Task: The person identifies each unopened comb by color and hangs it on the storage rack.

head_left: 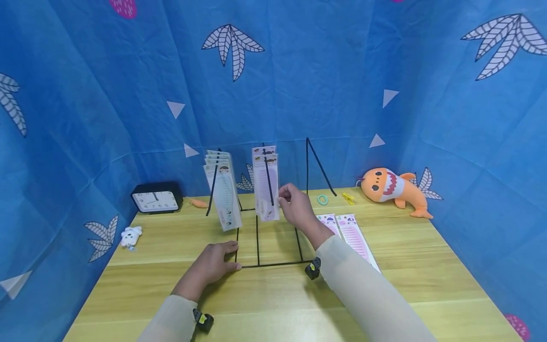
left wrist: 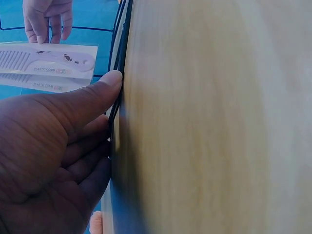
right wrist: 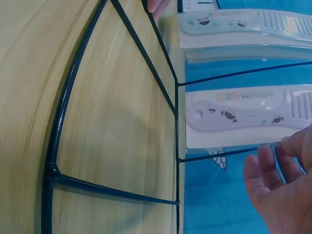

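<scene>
Sleeves (head_left: pixel 363 285): pale and long, closest to the view, reaching in from the bottom edge over a wooden table (head_left: pixel 265 308).
Left hand (head_left: pixel 212 262): low, at the near left corner of a black wire stand (head_left: pixel 273 264); my thumb and fingers lay lightly closed about its base rail.
Right hand (head_left: pixel 299 209): raised to the right edge of the front purple comb pack (head_left: pixel 259 190); my thumb and fingertips were narrow, seemingly pinching that edge, though the wrist view cut off part of the hand and I could not be sure how firmly.
Middle prong (head_left: pixel 269 183): carried two purple packs, one behind the other, the front one hanging nearly upright at my fingers.
Left prong (head_left: pixel 212 190): held a stack of pale green comb packs (head_left: pixel 224 199), at least four, slightly tilted; I judged this row done.
Right prong (head_left: pixel 321 166): bare, nothing hung on it.
Pink packs (head_left: pixel 354 237): two, flat on the table right of the stand, partly behind my forearm, not yet hung; by my judgement, most packs in sight were up and these were left.
</scene>
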{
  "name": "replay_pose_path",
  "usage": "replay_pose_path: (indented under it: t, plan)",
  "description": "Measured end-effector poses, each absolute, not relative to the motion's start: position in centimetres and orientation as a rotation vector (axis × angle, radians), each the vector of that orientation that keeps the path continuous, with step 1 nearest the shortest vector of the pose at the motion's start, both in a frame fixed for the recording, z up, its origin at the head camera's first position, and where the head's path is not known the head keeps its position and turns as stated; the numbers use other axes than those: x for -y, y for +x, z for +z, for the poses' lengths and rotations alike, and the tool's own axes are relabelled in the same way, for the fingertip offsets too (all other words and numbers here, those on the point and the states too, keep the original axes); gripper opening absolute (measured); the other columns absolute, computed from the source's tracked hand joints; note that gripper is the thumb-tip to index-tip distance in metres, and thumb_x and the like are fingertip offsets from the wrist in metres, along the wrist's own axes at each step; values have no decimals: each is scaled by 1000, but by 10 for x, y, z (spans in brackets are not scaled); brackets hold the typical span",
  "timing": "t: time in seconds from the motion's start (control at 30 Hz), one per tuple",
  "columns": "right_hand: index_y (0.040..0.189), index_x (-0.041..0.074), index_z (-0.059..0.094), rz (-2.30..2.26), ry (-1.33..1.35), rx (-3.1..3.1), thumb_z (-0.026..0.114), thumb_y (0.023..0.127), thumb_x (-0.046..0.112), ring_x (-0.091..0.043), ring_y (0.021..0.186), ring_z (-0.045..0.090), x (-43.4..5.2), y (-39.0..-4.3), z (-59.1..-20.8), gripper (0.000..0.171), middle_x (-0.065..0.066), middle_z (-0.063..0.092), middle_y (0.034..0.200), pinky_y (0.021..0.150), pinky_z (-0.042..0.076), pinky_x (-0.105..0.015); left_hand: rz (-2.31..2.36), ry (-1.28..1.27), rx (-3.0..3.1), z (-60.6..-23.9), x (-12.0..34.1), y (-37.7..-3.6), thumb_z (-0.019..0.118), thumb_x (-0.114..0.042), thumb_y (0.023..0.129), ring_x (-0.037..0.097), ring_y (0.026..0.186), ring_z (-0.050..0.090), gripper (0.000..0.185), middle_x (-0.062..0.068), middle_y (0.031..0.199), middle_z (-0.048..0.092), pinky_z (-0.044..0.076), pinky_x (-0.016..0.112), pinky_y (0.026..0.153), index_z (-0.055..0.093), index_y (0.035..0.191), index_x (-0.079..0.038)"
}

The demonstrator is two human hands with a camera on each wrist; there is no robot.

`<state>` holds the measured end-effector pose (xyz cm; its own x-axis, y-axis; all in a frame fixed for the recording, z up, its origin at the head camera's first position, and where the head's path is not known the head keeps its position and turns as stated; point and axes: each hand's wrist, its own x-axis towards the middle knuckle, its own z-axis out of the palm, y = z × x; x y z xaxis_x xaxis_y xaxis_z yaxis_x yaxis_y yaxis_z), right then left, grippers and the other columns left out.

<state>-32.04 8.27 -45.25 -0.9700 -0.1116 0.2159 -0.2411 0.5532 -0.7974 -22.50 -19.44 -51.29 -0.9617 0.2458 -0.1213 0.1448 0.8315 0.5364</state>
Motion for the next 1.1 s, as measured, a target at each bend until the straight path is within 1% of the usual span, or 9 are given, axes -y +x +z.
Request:
replay_pose_path:
  t: [0.2,0.33,0.53,0.67,0.9,1.1]
  plan:
    - [122,11,64,1427,285,2641,62,112,15,-27,115,70,-84,-320,-455,11,-7,73,120,95,64,-44,808,307,-2829,-515,196,-224,87,-26,95,40,154,50,59,10,163,58,42,59,128,68,148,-7]
    - [123,9,64,1416,329,2621,63,111,14,-29,115,71,-88,-313,-459,13,-9,73,119,96,64,-45,801,296,-2823,-516,197,-223,86,-26,96,40,155,49,59,10,163,58,42,59,129,68,148,-7]
    - [122,7,64,1333,430,2640,69,107,12,-29,113,73,-108,-289,-462,17,-10,73,116,97,64,-46,812,300,-2834,-514,197,-222,86,-27,96,40,155,49,58,10,163,58,40,59,130,68,148,-7]
    - [125,6,64,1211,451,2756,73,104,16,-29,112,73,-136,-266,-463,26,-13,73,120,96,64,-49,815,327,-2838,-513,196,-223,86,-26,96,40,154,50,59,11,163,58,41,58,129,68,148,-6]
    - [138,2,62,980,273,2969,77,101,25,-33,118,70,-192,-232,-474,46,-15,72,128,100,62,-54,807,323,-2848,-513,197,-225,87,-25,95,40,154,50,60,11,162,59,41,58,130,68,148,-5]
    - [145,-2,57,817,77,3086,80,99,30,-38,116,68,-230,-210,-478,61,-23,67,131,99,60,-61,806,326,-2837,-513,196,-225,87,-26,95,41,154,50,60,11,163,58,40,59,130,67,148,-5]
